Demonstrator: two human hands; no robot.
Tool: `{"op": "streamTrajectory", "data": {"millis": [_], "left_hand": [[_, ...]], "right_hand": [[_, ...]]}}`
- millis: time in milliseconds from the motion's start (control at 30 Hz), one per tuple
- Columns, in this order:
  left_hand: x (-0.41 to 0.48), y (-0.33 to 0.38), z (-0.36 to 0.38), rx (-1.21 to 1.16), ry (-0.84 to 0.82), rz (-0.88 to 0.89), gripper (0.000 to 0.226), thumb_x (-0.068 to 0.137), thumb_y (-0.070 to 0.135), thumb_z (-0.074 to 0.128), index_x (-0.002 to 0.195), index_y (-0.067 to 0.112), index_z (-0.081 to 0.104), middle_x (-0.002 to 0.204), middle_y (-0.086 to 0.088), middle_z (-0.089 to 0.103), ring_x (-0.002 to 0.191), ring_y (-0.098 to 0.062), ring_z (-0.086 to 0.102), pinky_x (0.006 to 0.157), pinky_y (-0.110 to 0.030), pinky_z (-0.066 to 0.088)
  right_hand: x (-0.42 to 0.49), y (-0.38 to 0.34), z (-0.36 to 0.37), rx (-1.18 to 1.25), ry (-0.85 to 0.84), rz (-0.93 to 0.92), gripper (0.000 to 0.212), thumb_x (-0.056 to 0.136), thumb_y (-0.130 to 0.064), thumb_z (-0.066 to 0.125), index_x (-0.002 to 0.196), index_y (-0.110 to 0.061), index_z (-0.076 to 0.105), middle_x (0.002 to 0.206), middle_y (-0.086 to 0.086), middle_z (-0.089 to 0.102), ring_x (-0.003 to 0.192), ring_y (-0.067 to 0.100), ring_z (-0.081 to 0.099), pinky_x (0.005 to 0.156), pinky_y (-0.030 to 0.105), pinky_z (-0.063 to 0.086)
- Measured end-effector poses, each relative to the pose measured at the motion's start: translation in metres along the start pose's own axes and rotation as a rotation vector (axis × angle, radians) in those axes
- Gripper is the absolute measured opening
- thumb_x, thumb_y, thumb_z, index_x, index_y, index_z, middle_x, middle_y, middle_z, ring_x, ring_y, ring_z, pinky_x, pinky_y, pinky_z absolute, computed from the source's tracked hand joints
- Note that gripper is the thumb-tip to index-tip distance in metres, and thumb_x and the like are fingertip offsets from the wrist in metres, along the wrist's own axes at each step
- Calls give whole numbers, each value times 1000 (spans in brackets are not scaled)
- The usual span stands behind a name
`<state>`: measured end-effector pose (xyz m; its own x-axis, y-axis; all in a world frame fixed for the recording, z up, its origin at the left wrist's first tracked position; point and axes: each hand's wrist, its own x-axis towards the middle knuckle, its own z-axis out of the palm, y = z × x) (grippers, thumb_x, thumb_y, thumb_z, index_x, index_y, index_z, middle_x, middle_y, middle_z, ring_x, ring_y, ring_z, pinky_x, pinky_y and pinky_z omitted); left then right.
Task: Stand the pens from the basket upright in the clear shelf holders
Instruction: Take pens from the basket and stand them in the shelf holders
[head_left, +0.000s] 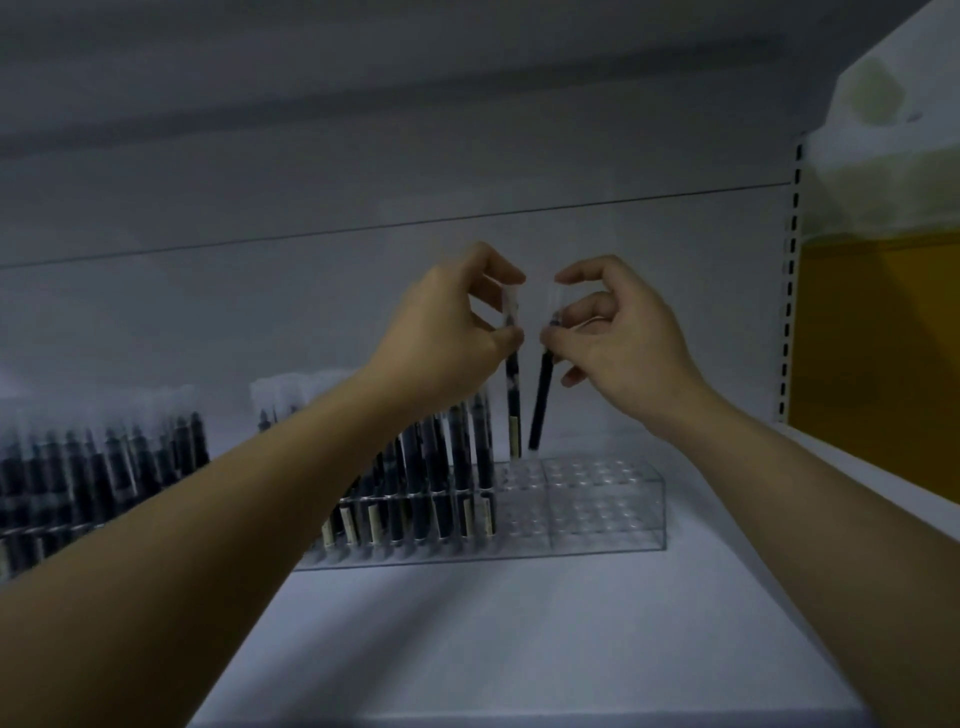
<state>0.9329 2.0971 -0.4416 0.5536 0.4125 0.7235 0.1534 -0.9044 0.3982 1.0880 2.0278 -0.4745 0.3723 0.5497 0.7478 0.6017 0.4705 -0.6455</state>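
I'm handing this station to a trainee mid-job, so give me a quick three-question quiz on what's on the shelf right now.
1. True or false: each hand, left hand and right hand, holds one dark, clear-capped pen.
2. Which side of the clear plastic multi-hole holder has bare holes: A, the person's left; B, the person's right?
3. Fill in: the right hand's pen is ____, not upright.

Key: 1 true; 2 B; 3 tilted.

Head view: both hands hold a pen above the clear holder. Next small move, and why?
Probably lower both straight down. The left hand holds a dark clear-capped pen and the right hand a tilted dark pen, tips just above empty holes of the clear plastic holder; the right pen likely needs straightening first.
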Motion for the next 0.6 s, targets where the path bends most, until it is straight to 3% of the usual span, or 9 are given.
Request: {"op": "streamTrajectory", "data": {"millis": [200, 367, 500, 600], "left_hand": [[1, -4, 0, 16, 18, -7, 35, 82, 12, 73, 108, 26, 55, 102, 12, 59, 69, -12, 68, 70, -37, 59], [2, -5, 2, 48, 8, -28, 36, 80, 13, 75, 108, 24, 55, 101, 11, 60, 72, -19, 68, 69, -42, 58], [0, -7, 4, 132, -71, -17, 32, 78, 16, 77, 100, 26, 56, 95, 8, 63, 80, -10, 66, 74, -38, 58], [-1, -8, 2, 243, -149, -4, 29, 78, 20, 77, 98, 25, 57, 94, 8, 64, 88, -8, 62, 80, -35, 55]], "right_hand": [[-7, 3, 3, 19, -18, -16, 40, 80, -7, 74, 101, -34, 55, 81, 1, 64, 70, 20, 67, 52, 28, 55], [-18, 7, 7, -129, -76, -84, 41, 81, -14, 75, 109, -34, 54, 83, -6, 64, 68, 8, 66, 63, 25, 57], [-27, 9, 8, -206, -142, -96, 39, 81, -17, 76, 108, -37, 55, 85, -10, 62, 69, 2, 64, 62, 10, 50], [-30, 9, 8, -214, -178, -87, 35, 81, -15, 76, 104, -34, 58, 83, -9, 63, 69, 1, 63, 62, 8, 47]]}}
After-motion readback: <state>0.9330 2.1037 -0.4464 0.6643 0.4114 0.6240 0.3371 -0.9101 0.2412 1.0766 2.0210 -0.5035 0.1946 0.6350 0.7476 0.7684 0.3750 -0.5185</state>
